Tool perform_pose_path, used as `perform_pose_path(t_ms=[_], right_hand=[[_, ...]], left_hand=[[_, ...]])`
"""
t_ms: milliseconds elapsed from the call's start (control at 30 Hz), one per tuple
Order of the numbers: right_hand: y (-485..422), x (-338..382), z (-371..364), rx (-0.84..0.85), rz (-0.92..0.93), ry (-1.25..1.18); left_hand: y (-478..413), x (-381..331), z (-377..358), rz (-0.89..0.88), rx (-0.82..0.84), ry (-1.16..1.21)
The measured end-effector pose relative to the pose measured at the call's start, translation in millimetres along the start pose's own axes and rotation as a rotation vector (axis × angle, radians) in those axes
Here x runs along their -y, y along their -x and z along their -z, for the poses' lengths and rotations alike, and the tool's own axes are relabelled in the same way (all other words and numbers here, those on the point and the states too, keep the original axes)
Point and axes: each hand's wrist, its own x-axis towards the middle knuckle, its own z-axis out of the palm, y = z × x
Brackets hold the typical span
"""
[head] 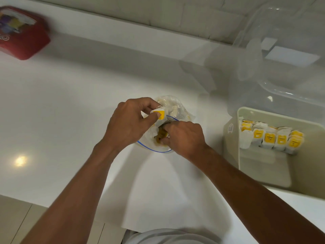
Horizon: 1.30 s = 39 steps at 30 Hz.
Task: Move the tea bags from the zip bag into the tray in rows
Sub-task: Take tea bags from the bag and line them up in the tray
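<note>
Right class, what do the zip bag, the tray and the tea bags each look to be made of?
Zip bag: thin clear plastic film, glossy; it crinkles and shows its contents.
Tray: probably rigid plastic, cream, matte; smooth moulded rounded rim.
Tea bags: white paper-like pouches, yellow card tags, likely.

A count by kind
One zip bag (177, 110), its contents too jumbled to count; one tray (263, 166) with at least five yellow-tagged tea bags (270, 138); one tea bag (161, 115) pinched in the left hand (130, 124); one red box (22, 36); one clear container (281, 50).
</note>
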Motion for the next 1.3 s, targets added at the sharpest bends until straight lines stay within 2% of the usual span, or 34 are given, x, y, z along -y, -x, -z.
perform_pose_path(t_ms=[233,367,433,533,600,767,933,1067,1167,1300], right_hand=[[9.1,-4.7,1.2,-0.075,-0.024,-0.064],[23.8,-7.9,5.2,-0.307,0.025,-0.103],[32.3,-11.8,10.6,-0.338,-0.040,-0.217],[40.1,-25.5,24.1,-0.225,-0.105,-0.546],[43.7,-33.1,35.1,-0.223,-0.129,-0.730],[54.0,-38.7,49.3,-0.203,-0.201,-0.977],[64.2,-46.8,54.3,-0.256,-0.191,-0.917],[76.9,-67.7,66.8,-0.166,-0.202,-0.946],[90.8,-91.4,79.1,-0.152,-0.262,-0.984],[114.6,-124.2,94.9,-0.211,-0.231,-0.950]], left_hand=[[-0.9,-1.8,-3.9,0.004,0.022,-0.017],[-0.3,-3.8,-2.6,-0.003,0.006,-0.022],[0.2,-5.0,-0.6,-0.006,0.006,-0.022],[-0.5,-8.9,0.4,0.003,0.019,-0.013],[0.0,-13.8,-1.3,0.004,0.040,0.002],[3.0,-26.9,-11.6,-0.016,0.091,0.019],[5.9,-34.8,-22.8,0.017,0.125,0.057],[5.1,-47.7,-28.1,0.001,0.166,0.054],[3.6,-65.5,-32.3,-0.067,0.182,0.032],[5.0,-102.5,-43.1,-0.188,0.286,0.049]])
